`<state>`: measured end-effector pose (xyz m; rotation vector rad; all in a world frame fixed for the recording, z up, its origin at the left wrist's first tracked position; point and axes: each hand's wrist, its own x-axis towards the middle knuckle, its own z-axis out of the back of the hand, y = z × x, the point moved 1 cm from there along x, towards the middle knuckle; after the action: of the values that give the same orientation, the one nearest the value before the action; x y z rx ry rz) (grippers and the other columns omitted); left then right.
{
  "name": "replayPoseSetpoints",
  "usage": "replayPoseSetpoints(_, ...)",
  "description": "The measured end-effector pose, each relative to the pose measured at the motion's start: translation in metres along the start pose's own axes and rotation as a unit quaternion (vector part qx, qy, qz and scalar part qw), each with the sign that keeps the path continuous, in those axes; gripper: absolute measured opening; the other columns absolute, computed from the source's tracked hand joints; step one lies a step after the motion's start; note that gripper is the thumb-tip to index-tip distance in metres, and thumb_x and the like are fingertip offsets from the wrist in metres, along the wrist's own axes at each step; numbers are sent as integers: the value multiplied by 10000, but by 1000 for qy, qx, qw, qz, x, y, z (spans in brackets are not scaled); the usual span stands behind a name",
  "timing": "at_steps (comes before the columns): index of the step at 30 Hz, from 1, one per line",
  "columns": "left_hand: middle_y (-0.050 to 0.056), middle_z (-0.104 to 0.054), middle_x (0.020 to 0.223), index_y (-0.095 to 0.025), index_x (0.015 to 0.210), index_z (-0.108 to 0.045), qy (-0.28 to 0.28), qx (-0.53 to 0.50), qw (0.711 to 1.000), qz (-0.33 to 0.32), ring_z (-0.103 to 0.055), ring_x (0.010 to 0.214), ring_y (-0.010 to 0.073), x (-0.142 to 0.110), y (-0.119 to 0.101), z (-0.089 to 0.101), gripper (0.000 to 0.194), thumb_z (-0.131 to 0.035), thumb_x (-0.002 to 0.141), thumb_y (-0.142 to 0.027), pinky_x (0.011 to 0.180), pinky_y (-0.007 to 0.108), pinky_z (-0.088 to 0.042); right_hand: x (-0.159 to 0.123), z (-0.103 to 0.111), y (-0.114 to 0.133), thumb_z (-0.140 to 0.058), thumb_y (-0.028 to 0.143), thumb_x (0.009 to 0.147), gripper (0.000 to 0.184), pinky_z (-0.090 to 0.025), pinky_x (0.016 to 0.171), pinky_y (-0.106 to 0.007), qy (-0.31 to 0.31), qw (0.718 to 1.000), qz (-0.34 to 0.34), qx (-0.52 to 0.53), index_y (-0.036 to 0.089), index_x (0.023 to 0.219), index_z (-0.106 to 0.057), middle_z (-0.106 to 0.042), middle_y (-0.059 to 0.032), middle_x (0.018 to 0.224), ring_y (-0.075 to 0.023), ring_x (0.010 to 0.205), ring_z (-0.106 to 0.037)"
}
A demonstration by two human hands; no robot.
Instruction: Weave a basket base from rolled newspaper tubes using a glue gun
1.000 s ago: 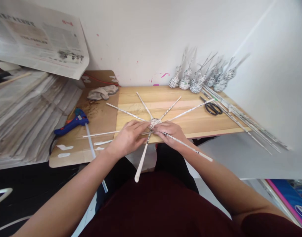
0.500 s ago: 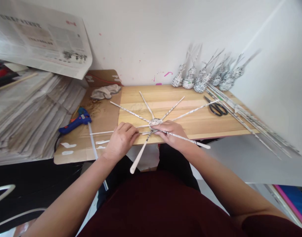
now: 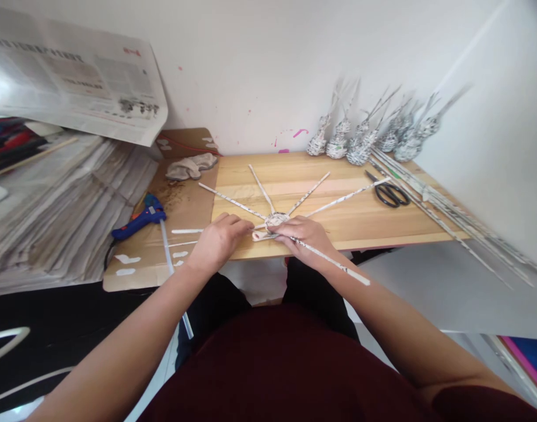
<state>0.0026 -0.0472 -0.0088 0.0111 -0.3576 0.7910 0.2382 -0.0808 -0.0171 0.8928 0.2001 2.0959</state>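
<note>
A small round woven paper base lies near the front edge of the wooden board, with several rolled newspaper tubes spreading out from it like spokes. My right hand is closed on the base's near right side, thumb on top. One paper tube sticks out from under that thumb, over my right wrist. To the left of the base, my left hand pinches a paper tube; its fingertips hide part of it. Between my hands, the open end of a thicker tube points towards me and to the left.
Black scissors and long paper tubes lie at the right. Several woven paper figures stand along the wall. On cardboard at the left are a blue glue gun and a glove, beside stacked newspapers.
The tube that pointed down towards my lap now looks short, its end up beside the base. My left hand's fingertips have come slightly nearer the base. My right hand keeps its hold.
</note>
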Motion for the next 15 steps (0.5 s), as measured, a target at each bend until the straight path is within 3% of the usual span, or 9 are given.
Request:
replayPoseSetpoints(9,38,-692,873,-256,916,-715,1,44,998,-55,-570,927,231,33,16,-7,129,-586,930,-266,868,396,-402,3,-1,-4,-594,185,920,229,-506,834,-301,45,998,15,-44,239,1073,-757,-754,-20,1066,-190,928,-653)
replayPoseSetpoints(15,84,-676,939,-202,944,-725,-20,28,998,-55,-568,933,228,42,12,-16,184,-541,938,-195,838,355,-447,4,-4,-7,-600,209,933,224,-491,920,-324,58,997,24,-35,262,1090,-750,-736,-2,1144,-195,1052,-642)
